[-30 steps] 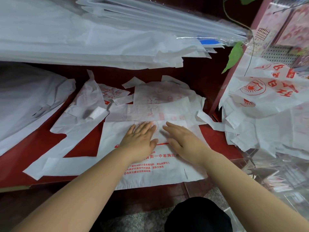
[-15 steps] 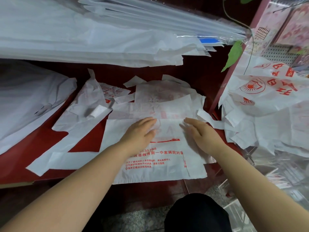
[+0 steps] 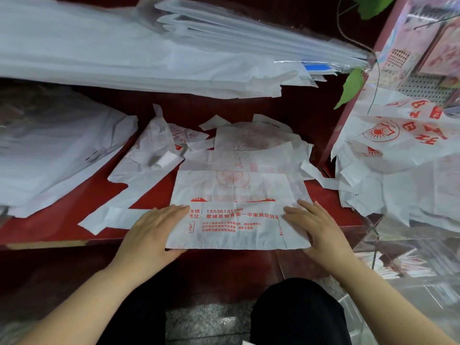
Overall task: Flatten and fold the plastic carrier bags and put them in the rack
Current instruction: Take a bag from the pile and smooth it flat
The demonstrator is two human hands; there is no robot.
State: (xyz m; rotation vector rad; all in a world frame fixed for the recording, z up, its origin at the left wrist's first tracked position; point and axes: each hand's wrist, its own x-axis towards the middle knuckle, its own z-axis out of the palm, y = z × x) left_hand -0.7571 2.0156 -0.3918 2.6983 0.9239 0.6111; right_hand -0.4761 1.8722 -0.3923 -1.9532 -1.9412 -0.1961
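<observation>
Bag [image 3: 236, 217] flat | left hand [image 3: 154, 232], right hand [image 3: 316, 227] pressing edges, fingers straight

- A white plastic carrier bag [image 3: 236, 210] printed with red Chinese characters and a red phone number.
- A dark red desk [image 3: 62, 220] beneath it.
- White bags [image 3: 398, 150] at right carrying red sun emblems and large red characters.
- A green leaf [image 3: 351, 87].
- A speckled grey floor [image 3: 206, 322].

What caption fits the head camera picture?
Left hand and right hand press a white carrier bag flat on the red table.
</observation>
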